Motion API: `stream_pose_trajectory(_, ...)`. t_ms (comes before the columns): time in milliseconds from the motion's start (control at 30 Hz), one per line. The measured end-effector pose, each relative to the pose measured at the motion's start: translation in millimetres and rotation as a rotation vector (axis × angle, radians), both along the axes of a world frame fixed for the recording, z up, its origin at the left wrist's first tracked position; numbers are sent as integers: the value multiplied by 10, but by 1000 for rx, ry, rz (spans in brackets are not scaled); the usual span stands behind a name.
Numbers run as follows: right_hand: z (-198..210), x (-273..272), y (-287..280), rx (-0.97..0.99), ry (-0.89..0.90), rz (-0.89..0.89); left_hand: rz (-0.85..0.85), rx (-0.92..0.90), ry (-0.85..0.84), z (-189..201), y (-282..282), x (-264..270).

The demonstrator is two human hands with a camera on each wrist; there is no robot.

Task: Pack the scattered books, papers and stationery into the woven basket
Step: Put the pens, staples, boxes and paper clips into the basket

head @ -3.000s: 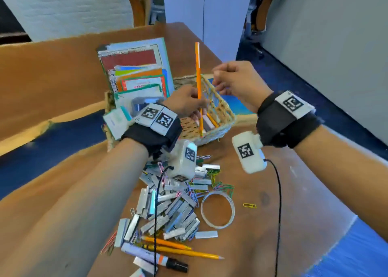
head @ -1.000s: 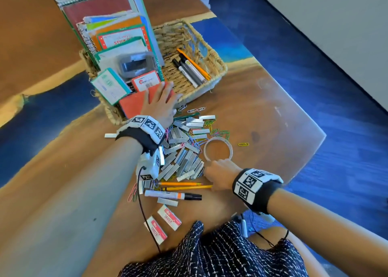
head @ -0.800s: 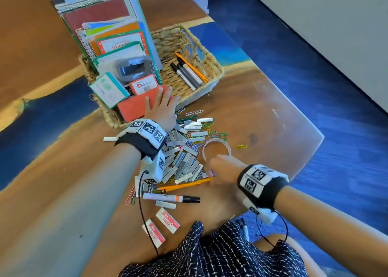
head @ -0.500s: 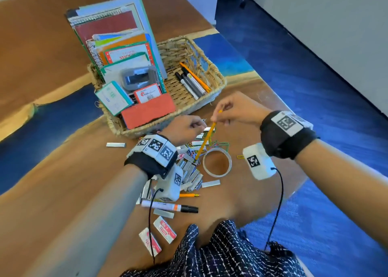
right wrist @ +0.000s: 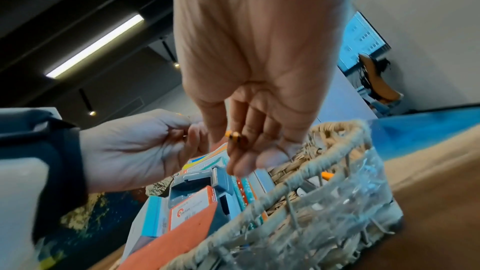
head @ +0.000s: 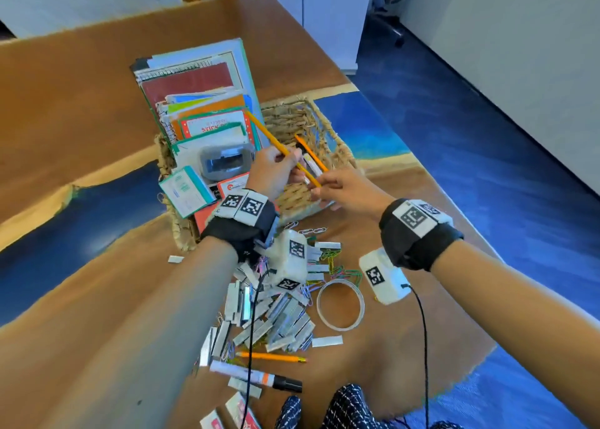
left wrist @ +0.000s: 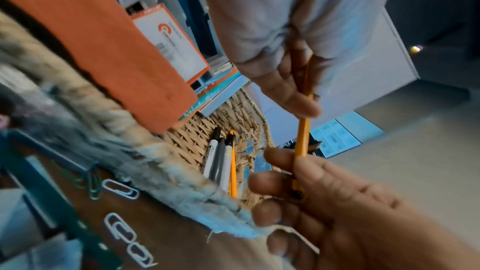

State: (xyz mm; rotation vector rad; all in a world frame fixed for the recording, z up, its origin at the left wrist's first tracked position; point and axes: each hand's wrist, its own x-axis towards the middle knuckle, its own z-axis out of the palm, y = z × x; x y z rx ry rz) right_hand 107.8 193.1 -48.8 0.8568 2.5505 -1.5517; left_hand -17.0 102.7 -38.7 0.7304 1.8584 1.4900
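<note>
Both hands hold one yellow pencil (head: 263, 127) slantwise over the woven basket (head: 328, 129). My left hand (head: 278, 168) grips its middle, and my right hand (head: 327, 189) pinches its lower end. The left wrist view shows the pencil (left wrist: 302, 134) between the left thumb and fingers, with the right hand's fingers below. From the right wrist, only the pencil's end (right wrist: 233, 135) shows between the right fingers. Markers (left wrist: 217, 159) and another pencil (head: 310, 154) lie in the basket. Notebooks (head: 190, 81) stand in its left half.
On the table in front of the basket lie a pile of staple strips (head: 276, 315), coloured paper clips (head: 337, 267), a tape ring (head: 340, 303), a pencil (head: 271, 356), a marker (head: 256, 376) and small erasers (head: 238, 414). The table's edge runs close on the right.
The right hand picked a pencil off the table and carried it up to the basket. The left hand left the basket's front and now grips the same pencil.
</note>
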Motion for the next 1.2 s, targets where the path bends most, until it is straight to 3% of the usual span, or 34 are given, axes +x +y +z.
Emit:
stream_pose_trajectory(67, -5, -74, 56, 16, 39, -35, 39, 31, -87, 1, 79, -62)
stream_pose_trajectory(133, 8, -167, 169, 171, 41, -101, 64, 1, -106, -30, 150, -108)
stream_pose_trajectory(200, -1, -288, 339, 366, 8, -210, 45, -115, 73, -84, 200, -169)
stream_pose_trajectory(300, -27, -473, 586, 507, -87, -308, -27, -326, 455, -215, 168, -261)
stream_pose_trajectory(367, -71, -576, 665, 625, -189, -251, -120, -467, 712, -322, 115, -327)
stream_pose_trajectory(433, -129, -653, 667, 734, -276, -156, -224, -593, 855, -380, 51, -366)
stream_pose_trajectory(667, -369, -775, 549, 1113, -509, 167, -393, -654, 1048, -450, -86, -390)
stream_pose_trajectory(933, -344, -736, 408, 1098, -612, 238, -409, -632, 1068, -408, -264, -377)
stream_pose_trajectory(1033, -244, -620, 278, 1006, -539, 195, -379, -609, 1069, -354, -434, -326)
stream_pose_trajectory(1200, -115, -345, -167, 834, -267, 150, -363, -601, 1080, -346, -754, -191)
